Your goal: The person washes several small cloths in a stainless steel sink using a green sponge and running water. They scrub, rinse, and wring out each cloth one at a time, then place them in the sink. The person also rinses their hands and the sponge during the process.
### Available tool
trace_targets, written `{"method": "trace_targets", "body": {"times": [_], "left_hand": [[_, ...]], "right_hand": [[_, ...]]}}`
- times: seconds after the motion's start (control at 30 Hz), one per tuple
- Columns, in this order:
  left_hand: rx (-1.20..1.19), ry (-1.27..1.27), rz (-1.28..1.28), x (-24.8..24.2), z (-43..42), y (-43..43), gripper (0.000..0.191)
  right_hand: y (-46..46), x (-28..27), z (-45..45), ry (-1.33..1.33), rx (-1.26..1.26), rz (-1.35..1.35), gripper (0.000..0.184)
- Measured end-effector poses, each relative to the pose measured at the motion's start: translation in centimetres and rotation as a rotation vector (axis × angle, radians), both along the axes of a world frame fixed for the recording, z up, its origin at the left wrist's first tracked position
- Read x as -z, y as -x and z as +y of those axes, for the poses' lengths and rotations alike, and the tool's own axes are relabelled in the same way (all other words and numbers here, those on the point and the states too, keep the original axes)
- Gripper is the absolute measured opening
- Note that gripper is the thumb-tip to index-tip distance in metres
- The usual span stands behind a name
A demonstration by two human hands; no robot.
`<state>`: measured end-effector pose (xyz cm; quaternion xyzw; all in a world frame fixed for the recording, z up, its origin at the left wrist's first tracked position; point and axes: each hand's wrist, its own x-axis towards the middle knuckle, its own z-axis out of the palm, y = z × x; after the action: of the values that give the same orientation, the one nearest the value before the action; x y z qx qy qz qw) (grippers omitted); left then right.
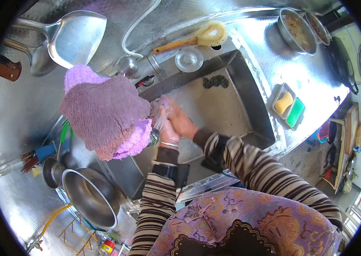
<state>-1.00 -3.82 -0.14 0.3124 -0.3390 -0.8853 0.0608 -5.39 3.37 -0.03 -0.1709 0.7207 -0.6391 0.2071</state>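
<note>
My left hand (169, 132) and my right hand (180, 118) are together over the left part of the metal sink (244, 96), under water running from the faucet (155, 129). A pale wet mass, perhaps cloth or foam, shows at the fingers; blur hides what it is. The faucet's spout is mostly covered by mauve and pink fluffy towels (103, 112) draped over it. A dark steel-wool scourer (215, 82) lies on the sink floor. Behind the sink rest a round wooden-handled brush (212, 33) and a clear glass lid or dish (189, 60).
On the right counter stand a tray with a yellow sponge (283, 102) and green scouring pad (295, 113), and metal bowls of food (298, 31). To the left are a steel basin (90, 198), a small ladle (53, 172), a wok spatula (77, 38) and a brown-handled utensil (7, 68).
</note>
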Motion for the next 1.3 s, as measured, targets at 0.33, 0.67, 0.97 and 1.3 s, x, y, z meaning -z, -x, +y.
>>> {"method": "trace_targets", "body": {"times": [0.33, 0.67, 0.97, 1.3], "left_hand": [[0.003, -0.505, 0.094, 0.4, -0.6, -0.8, 0.055], [0.011, -0.182, 0.114, 0.5, 0.2, -1.5, 0.040], [0.114, -0.205, 0.226, 3.3, -3.6, -0.2, 0.036], [0.077, 0.003, 0.138, 2.8, -0.4, -1.2, 0.044]], "right_hand": [[-1.1, 2.8, -1.5, -0.107, 0.164, 0.241, 0.049], [3.9, 5.3, 0.9, 0.127, 0.131, -0.207, 0.048], [-1.3, 0.0, 0.9, 0.204, -0.084, -0.503, 0.051], [-0.2, 0.5, -0.4, -0.030, 0.056, 0.008, 0.051]]}}
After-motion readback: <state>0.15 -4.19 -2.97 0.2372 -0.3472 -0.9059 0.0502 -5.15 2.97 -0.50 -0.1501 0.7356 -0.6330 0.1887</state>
